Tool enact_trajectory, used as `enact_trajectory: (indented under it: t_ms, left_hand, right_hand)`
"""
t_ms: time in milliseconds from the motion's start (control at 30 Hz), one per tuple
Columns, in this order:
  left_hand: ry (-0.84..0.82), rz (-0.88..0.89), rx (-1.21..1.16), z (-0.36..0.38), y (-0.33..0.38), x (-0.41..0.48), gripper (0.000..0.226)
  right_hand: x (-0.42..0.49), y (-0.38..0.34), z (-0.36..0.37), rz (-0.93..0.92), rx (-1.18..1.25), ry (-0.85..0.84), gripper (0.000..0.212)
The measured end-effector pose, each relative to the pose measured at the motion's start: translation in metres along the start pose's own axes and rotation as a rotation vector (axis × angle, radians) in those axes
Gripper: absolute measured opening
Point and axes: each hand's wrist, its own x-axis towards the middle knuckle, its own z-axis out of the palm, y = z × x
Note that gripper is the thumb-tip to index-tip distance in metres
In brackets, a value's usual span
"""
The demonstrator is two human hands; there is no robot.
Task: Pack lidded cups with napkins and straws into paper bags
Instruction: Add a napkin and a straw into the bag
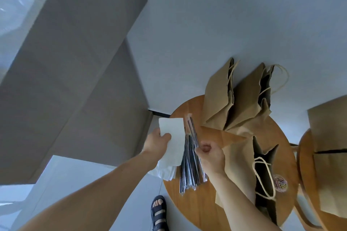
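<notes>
My left hand pinches a white napkin and holds it above the left edge of the round wooden table. A stack of napkins lies below it. My right hand pinches one wrapped straw lifted from the pile of wrapped black straws. An open brown paper bag with twine handles stands just right of my right hand. Two more paper bags stand at the table's far side. No cups show.
A small ball of coloured rubber bands lies by the open bag. A second wooden table at the right carries another paper bag. A grey sofa fills the left. A sandalled foot stands beside the table.
</notes>
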Motion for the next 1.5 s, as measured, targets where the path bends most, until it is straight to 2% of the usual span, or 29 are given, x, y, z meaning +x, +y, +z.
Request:
enact_trajectory:
  t_ms: [167,333,400,567,733,867,1000,1133,1200,1333,1500]
  left_hand:
    - [0.010,-0.027,-0.003,-0.003,-0.010,0.000,0.021]
    - [0.002,-0.033,0.003,-0.004,-0.019,0.000,0.018]
    - [0.002,-0.006,0.007,-0.004,-0.015,-0.002,0.016]
    - [-0.045,0.085,-0.030,0.001,0.018,-0.016,0.015]
    - [-0.132,0.171,-0.189,0.007,0.056,-0.038,0.008]
    - [-0.220,0.273,-0.203,0.007,0.081,-0.055,0.007]
    - [-0.309,0.347,-0.206,0.009,0.107,-0.071,0.014]
    - [-0.424,0.399,-0.185,0.016,0.135,-0.086,0.027]
    - [-0.535,0.385,-0.243,0.021,0.146,-0.094,0.029]
    - [-0.747,0.393,-0.272,0.037,0.164,-0.115,0.020]
    - [-0.721,0.426,-0.209,0.064,0.174,-0.125,0.021]
  right_hand:
    - [0.001,0.014,0.009,0.088,-0.016,-0.030,0.026]
    - [-0.005,0.018,0.008,0.072,0.051,-0.010,0.021]
    - [-0.011,0.008,0.004,0.030,0.090,-0.014,0.018]
    - [-0.037,-0.038,-0.004,-0.210,0.133,-0.106,0.018]
    - [-0.052,-0.073,-0.016,-0.261,0.071,-0.111,0.011]
    - [-0.060,-0.094,-0.039,-0.327,0.028,-0.053,0.013]
    - [-0.071,-0.117,-0.068,-0.378,0.039,0.018,0.020]
    - [-0.077,-0.141,-0.111,-0.401,0.089,0.167,0.040]
    - [-0.076,-0.150,-0.136,-0.383,0.074,0.108,0.040]
    - [-0.077,-0.157,-0.174,-0.357,0.077,-0.111,0.026]
    - [-0.074,-0.154,-0.201,-0.392,0.006,-0.052,0.016]
